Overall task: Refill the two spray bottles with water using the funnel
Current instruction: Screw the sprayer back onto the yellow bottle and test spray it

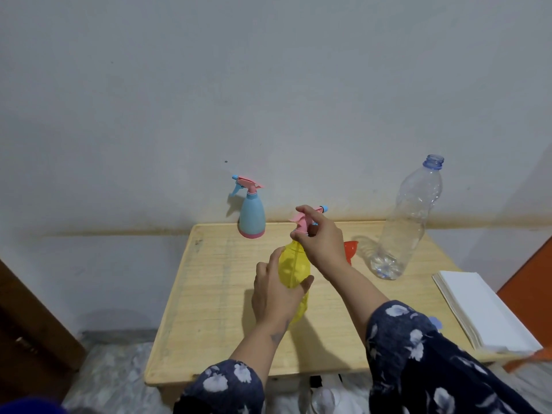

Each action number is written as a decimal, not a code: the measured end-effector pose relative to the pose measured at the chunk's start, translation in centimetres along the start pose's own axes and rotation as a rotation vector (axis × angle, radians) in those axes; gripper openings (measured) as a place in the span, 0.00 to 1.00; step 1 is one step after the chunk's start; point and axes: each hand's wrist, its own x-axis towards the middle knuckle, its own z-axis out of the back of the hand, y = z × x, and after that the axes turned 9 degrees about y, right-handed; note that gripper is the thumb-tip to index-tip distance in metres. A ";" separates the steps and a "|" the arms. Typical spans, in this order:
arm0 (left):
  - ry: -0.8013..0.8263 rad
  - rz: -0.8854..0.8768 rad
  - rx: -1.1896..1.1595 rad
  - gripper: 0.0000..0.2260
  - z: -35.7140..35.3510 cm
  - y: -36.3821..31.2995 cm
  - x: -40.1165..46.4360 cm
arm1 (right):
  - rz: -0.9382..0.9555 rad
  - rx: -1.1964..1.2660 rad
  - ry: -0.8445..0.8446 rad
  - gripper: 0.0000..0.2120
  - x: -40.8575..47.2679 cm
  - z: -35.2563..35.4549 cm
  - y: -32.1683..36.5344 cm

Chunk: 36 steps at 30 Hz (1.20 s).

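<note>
Left hand [276, 297] grip clasps yellow spray bottle [294, 268]; right hand [321, 239] pinches its sprayer head [303, 221]; two spray bottles.

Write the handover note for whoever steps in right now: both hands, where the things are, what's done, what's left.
Left hand: wrapped around the body of the yellow spray bottle, held above the table.
Right hand: gripping that bottle's pink spray head, apparently turning it; I cannot tell which way.
Blue spray bottle: at the back of the table, head on.
Orange funnel: on the table behind the right hand, unused.
Clear water bottle: uncapped, nearly empty.
Done: unclear how full either spray bottle is.
Left: check both before pouring.
</note>
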 end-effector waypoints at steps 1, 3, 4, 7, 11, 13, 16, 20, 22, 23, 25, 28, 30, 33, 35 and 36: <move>-0.014 0.009 0.017 0.33 -0.1 -0.1 -0.1 | 0.003 -0.008 -0.012 0.23 -0.1 -0.3 0.0; -0.009 0.019 0.020 0.35 0.0 -0.2 -0.2 | 0.024 0.020 -0.014 0.23 0.0 -0.4 -0.1; 0.021 0.002 0.012 0.35 0.2 -0.1 -0.2 | 0.031 0.054 -0.004 0.23 0.1 -0.2 -0.1; 0.194 -0.108 -0.109 0.38 1.6 1.3 -0.3 | 0.017 0.218 0.095 0.26 0.3 1.0 -0.6; 0.233 -0.176 -0.184 0.39 1.6 2.2 -1.5 | 0.020 0.131 0.186 0.33 -0.8 1.4 -1.2; 0.170 -0.154 -0.133 0.39 1.0 1.4 -2.2 | -0.002 -0.052 0.158 0.35 -1.1 1.3 -1.5; 0.150 -0.117 -0.050 0.40 -0.1 1.0 -3.2 | -0.064 -0.143 0.107 0.34 -1.2 1.9 -2.1; 0.171 -0.141 0.081 0.40 -1.5 1.0 -4.9 | -0.095 -0.011 0.065 0.28 -2.3 2.6 -3.2; 0.214 -0.202 0.106 0.33 -2.0 0.9 -5.7 | -0.096 0.078 0.016 0.21 -3.1 2.9 -4.2; 0.229 -0.233 0.112 0.28 -2.1 1.0 -6.1 | -0.095 0.098 0.022 0.18 -3.6 3.3 -4.7; 0.223 -0.227 0.154 0.19 -1.8 1.7 -6.7 | -0.109 0.062 0.065 0.16 -4.9 4.4 -5.8; 0.255 -0.097 0.359 0.14 -1.2 2.9 -6.8 | -0.154 0.043 0.141 0.11 -8.0 6.1 -7.5; 0.350 0.020 0.489 0.14 -0.6 3.0 -6.8 | -0.199 -0.035 0.206 0.10 -10.1 7.1 -9.6; 0.413 0.155 0.560 0.15 -0.1 3.0 -7.3 | -0.253 -0.081 0.224 0.12 -13.0 8.5 -13.0; 0.407 0.192 0.595 0.16 -0.1 3.0 -8.1 | -0.270 -0.089 0.215 0.14 -14.7 9.5 -14.5; 0.403 0.201 0.607 0.16 -0.2 3.0 -8.5 | -0.274 -0.082 0.204 0.14 -15.4 9.9 -15.2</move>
